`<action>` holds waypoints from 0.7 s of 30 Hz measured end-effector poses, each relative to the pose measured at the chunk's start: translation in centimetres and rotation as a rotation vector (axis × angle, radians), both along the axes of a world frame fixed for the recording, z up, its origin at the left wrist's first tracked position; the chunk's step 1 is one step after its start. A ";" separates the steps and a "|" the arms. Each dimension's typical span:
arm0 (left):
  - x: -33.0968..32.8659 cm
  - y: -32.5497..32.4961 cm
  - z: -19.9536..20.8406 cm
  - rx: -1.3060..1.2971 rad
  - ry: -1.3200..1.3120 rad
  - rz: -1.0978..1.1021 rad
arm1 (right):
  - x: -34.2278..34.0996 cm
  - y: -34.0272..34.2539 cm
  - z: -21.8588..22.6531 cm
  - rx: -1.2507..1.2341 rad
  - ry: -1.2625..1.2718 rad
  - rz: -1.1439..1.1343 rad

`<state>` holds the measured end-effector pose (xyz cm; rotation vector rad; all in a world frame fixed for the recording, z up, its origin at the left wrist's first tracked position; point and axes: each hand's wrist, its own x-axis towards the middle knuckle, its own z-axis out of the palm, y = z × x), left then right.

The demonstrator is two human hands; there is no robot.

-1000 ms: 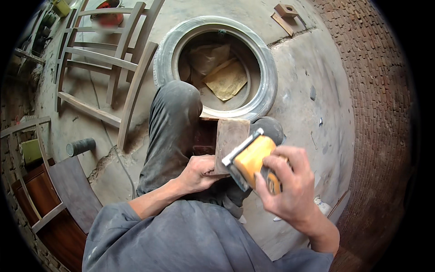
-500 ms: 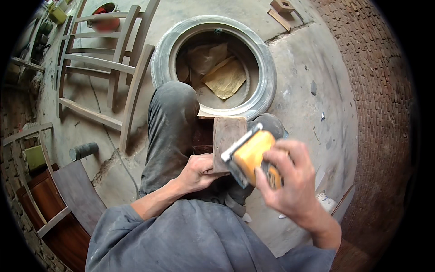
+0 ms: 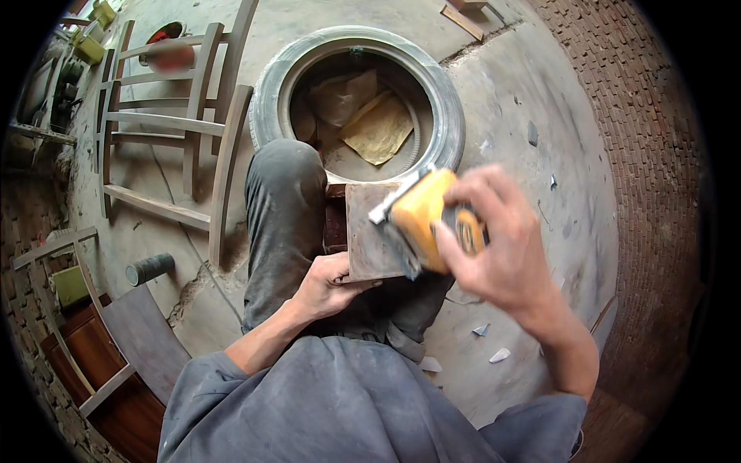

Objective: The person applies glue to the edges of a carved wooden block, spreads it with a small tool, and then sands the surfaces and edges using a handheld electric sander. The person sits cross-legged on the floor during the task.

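My left hand grips the near left corner of a brown wooden panel, fingers wrapped around its edge. The panel is held between my knees, in front of a tyre. In my right hand is a yellow power sander with a grey grip and a pale clamp bar along its edge. It lies tilted over the panel's right side, blurred by motion. Whether its pad touches the wood is hidden. Under the panel's left edge, a dark reddish part shows.
The tyre lies on the floor with yellowish paper inside. Wooden chair frames stand at left, near a dark cylinder and a cord. White scraps lie at right, before a brick strip.
The panel has shifted a little left and shows more of its broad face. The sander has moved up and now overlaps the panel's right side. The whole view has shifted slightly.
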<state>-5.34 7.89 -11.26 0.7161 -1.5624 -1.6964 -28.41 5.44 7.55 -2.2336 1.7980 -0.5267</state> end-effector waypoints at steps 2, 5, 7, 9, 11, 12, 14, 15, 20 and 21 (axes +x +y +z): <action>0.2 -0.3 0.0 -0.007 -0.027 -0.004 | 0.3 2.7 0.2 0.012 0.008 0.027; 0.6 -0.4 0.5 -0.004 -0.038 0.008 | 0.6 6.2 1.5 0.179 -0.061 0.026; 0.9 -0.5 0.4 0.071 0.000 -0.031 | 0.3 7.3 1.3 0.188 -0.145 -0.011; 1.3 -1.0 0.4 0.135 0.015 -0.074 | -0.2 7.6 1.2 0.145 -0.157 -0.014; 1.9 -1.1 -0.7 0.073 -0.033 -0.086 | -0.6 6.2 1.4 0.051 -0.097 0.014; 2.0 -1.2 -0.5 0.113 -0.005 -0.103 | -0.7 5.2 1.6 -0.002 -0.050 0.023; 2.6 -1.6 0.1 0.099 -0.009 -0.114 | -0.9 2.7 1.1 -0.124 0.018 0.068; 2.8 -1.7 0.2 0.052 -0.029 -0.117 | -0.9 1.5 0.8 -0.185 0.038 0.083; 2.7 -2.0 0.1 0.041 -0.031 -0.137 | -1.0 -0.6 0.6 -0.186 0.105 0.178; 2.9 -2.0 0.2 0.062 -0.037 -0.129 | -0.7 -0.6 0.5 -0.173 0.098 0.212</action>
